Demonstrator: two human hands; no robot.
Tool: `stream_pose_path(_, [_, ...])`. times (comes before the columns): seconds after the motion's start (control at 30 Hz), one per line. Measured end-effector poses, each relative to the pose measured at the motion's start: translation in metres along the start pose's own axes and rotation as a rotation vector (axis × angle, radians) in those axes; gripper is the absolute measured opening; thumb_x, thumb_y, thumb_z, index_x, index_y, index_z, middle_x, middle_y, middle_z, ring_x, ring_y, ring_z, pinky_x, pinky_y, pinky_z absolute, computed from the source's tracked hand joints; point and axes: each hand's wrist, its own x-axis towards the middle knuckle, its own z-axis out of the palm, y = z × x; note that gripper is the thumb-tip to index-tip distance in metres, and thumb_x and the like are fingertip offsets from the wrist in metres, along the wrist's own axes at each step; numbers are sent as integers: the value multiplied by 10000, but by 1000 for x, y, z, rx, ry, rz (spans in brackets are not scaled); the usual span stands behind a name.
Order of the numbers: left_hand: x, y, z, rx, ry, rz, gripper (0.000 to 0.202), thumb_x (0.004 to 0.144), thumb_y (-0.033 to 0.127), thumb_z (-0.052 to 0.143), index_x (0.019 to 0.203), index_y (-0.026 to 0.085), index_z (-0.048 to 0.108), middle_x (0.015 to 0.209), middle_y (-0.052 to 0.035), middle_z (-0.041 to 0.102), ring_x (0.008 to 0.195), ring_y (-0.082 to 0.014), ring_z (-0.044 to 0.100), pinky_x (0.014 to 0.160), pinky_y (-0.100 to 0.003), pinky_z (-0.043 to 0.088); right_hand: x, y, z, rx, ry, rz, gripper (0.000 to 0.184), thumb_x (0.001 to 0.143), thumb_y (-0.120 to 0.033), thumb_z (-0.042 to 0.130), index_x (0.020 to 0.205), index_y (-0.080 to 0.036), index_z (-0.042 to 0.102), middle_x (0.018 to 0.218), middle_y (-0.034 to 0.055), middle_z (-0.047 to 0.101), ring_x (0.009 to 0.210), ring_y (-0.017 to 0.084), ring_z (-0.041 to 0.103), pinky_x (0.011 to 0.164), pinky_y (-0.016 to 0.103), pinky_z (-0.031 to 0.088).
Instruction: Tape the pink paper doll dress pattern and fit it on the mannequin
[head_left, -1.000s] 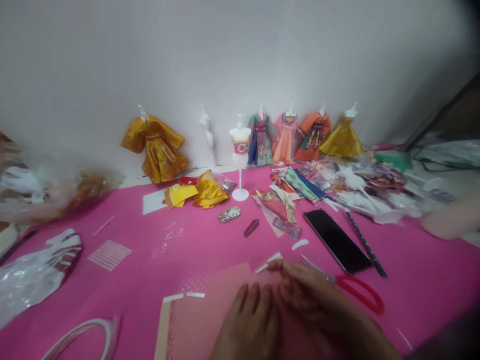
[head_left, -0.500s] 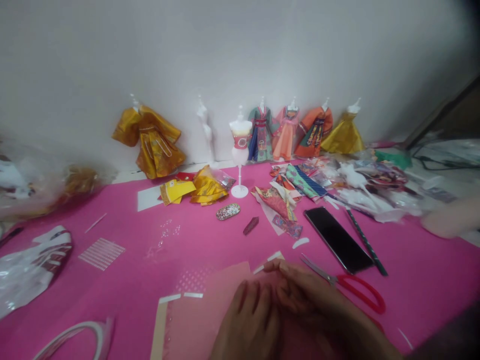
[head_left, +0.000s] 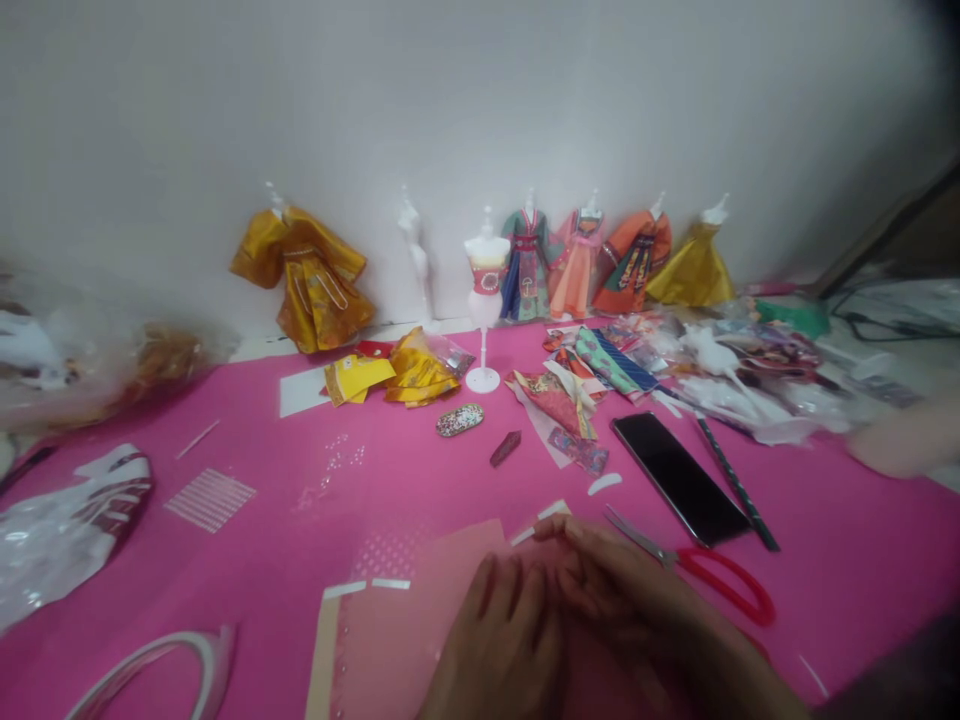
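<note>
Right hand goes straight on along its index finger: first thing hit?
Probably the white strip, right by the right hand's index fingertip; whether they already touch is unclear.

The sheet (head_left: pixel 405 630) lies under my left hand (head_left: pixel 499 635). From there, the nearest mannequin (head_left: pixel 485 300) stands at twelve o'clock, the phone (head_left: pixel 679 478) at two, the roll (head_left: pixel 207 660) at nine; the scissors (head_left: pixel 670 559) are at my right hand's (head_left: pixel 600 580) three o'clock.
</note>
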Motion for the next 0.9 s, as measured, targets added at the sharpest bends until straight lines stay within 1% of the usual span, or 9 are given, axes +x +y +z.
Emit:
stream_pose_path(0.07, [-1,0,1,2,-21,4,253,891,278,578,1097,186,695,1074,-57,766,940,-309,664,964,-455,407,0,0,0,38,-12,6,365,892,-555,612,1039,-222,598,487,-108,454,368,37,267,376,147,204])
stream_pose_path(0.2, [-1,1,2,2,-39,0,260,862,286,622,1092,194,702,1071,-49,765,917,-305,661,957,-460,413,2,2,0,107,-8,-18,351,827,-532,717,975,-222,643,515,-110,447,439,35,364,479,126,341])
stream_pose_path(0.27, [-1,1,2,0,-40,-6,268,868,285,615,1106,192,697,1088,-54,760,940,-306,656,967,-461,407,3,3,0,120,-10,-17,313,842,-514,711,960,-229,656,503,-110,434,437,39,370,469,131,326])
stream_pose_path(0.37, [-2,0,1,-8,-39,-5,262,890,270,584,1117,192,691,1097,-61,755,964,-307,651,994,-467,390,2,4,0,119,-24,-6,310,874,-524,666,975,-230,663,494,-82,498,419,52,376,418,148,261])
stream_pose_path(0.43, [-2,0,1,-9,-59,2,261,889,265,591,1120,193,689,1091,-65,753,944,-310,651,979,-475,401,2,4,-1,127,-25,-8,330,863,-534,675,990,-230,654,514,-78,521,431,50,385,429,145,268])
stream_pose_path(0.57, [-1,-1,0,-4,-69,7,286,884,288,612,1146,196,682,1083,-56,754,943,-311,651,965,-469,414,4,4,-2,141,-23,-8,356,843,-529,706,1005,-219,634,503,-104,462,448,44,393,451,138,278])
stream_pose_path(0.7, [0,-1,0,-2,-74,15,291,907,287,581,1166,194,673,1093,-63,749,973,-317,650,980,-478,403,4,4,-2,116,-29,13,359,850,-533,691,1017,-222,628,493,-94,492,406,47,322,400,161,192])
stream_pose_path(0.77, [0,0,0,-15,-78,8,297,901,298,595,1168,193,671,1089,-62,749,967,-315,650,978,-474,400,3,3,-2,103,-25,19,347,859,-534,677,1017,-230,621,511,-89,521,396,45,292,394,165,180])
stream_pose_path(0.9, [-1,1,0,-24,-53,-6,302,901,285,585,1176,193,669,1093,-56,749,983,-309,640,1015,-470,363,4,2,-1,87,-19,12,375,845,-552,680,1013,-224,614,493,-104,488,389,39,268,393,163,181])
